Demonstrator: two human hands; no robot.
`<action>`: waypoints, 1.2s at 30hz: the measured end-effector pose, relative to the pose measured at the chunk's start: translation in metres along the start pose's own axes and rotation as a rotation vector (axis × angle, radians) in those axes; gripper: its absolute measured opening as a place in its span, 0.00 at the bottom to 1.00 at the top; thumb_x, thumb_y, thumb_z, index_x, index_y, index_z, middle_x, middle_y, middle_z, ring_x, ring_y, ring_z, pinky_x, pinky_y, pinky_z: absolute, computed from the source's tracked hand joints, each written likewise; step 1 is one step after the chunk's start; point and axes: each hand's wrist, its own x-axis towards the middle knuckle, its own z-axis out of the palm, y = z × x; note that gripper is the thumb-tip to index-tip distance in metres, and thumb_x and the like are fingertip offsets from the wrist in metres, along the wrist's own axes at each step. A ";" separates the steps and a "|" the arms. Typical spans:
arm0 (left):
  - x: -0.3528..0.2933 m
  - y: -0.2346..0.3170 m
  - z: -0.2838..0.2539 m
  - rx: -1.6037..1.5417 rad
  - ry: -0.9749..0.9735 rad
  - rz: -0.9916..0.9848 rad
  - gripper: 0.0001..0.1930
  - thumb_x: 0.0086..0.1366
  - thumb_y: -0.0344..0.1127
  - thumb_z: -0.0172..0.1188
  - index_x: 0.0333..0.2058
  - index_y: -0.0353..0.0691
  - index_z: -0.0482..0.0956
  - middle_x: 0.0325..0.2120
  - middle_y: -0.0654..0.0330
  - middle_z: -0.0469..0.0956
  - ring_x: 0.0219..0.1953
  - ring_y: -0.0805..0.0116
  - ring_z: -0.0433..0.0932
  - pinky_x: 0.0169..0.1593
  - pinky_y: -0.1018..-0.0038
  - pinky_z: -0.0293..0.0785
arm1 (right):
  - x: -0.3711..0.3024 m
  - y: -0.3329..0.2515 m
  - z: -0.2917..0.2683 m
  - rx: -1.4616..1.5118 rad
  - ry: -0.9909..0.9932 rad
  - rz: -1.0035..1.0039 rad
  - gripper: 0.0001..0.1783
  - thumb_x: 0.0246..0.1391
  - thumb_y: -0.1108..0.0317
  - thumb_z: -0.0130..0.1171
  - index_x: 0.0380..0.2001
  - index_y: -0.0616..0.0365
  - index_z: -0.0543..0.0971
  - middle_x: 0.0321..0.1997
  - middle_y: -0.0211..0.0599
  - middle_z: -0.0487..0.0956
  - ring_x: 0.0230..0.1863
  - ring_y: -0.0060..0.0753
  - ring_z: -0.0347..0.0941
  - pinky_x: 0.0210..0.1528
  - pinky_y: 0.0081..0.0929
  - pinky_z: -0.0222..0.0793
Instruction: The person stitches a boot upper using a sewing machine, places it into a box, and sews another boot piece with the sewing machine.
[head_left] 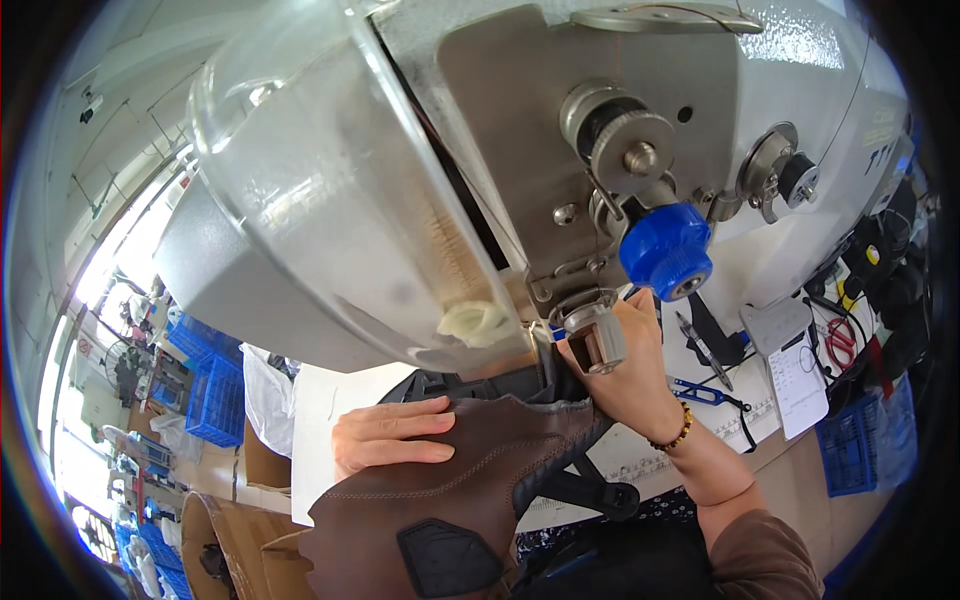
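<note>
A brown leather piece (440,480) with a line of pale stitching and a black patch lies under the head of a sewing machine (330,200). My left hand (385,437) rests flat on the leather's left edge, fingers stretched out. My right hand (630,370), with a beaded bracelet on the wrist, is at the leather's far right edge beside the needle area. Its fingers are bent and partly hidden behind a metal thread guide (597,338). Bits of blue show by these fingers, but what they hold cannot be made out. Black straps (590,490) hang from the leather.
A blue tension knob (668,250) juts from the machine. On the white table to the right are tweezers (705,350), a blue tool (705,392) and a sheet of paper (798,385). Blue crates (215,400) and a cardboard box (235,545) stand at left.
</note>
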 end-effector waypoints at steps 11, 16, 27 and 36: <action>0.001 -0.003 -0.003 0.012 -0.069 0.081 0.17 0.55 0.41 0.58 0.37 0.33 0.80 0.42 0.43 0.75 0.47 0.45 0.74 0.49 0.62 0.73 | -0.005 0.002 -0.002 0.000 -0.042 -0.026 0.13 0.41 0.65 0.62 0.11 0.57 0.73 0.11 0.31 0.64 0.17 0.31 0.58 0.31 0.30 0.48; 0.002 0.008 -0.004 0.072 -0.103 0.041 0.17 0.55 0.41 0.57 0.39 0.36 0.80 0.45 0.47 0.75 0.51 0.49 0.72 0.50 0.65 0.72 | -0.008 0.001 -0.001 0.059 -0.016 0.013 0.12 0.41 0.66 0.63 0.11 0.56 0.73 0.12 0.31 0.64 0.17 0.31 0.57 0.31 0.30 0.47; 0.009 0.031 0.018 0.195 0.200 -0.159 0.16 0.55 0.39 0.58 0.33 0.29 0.76 0.35 0.45 0.78 0.39 0.51 0.79 0.44 0.66 0.75 | -0.020 -0.015 0.003 -0.126 -0.028 -0.075 0.14 0.47 0.67 0.61 0.12 0.55 0.72 0.12 0.34 0.65 0.17 0.36 0.58 0.30 0.33 0.48; -0.236 0.108 -0.003 0.585 0.841 -0.686 0.15 0.56 0.40 0.58 0.31 0.29 0.76 0.30 0.48 0.78 0.33 0.56 0.77 0.39 0.66 0.73 | -0.062 -0.089 -0.018 0.114 -0.186 -0.404 0.11 0.44 0.81 0.54 0.35 0.64 0.75 0.29 0.39 0.74 0.25 0.35 0.65 0.33 0.30 0.56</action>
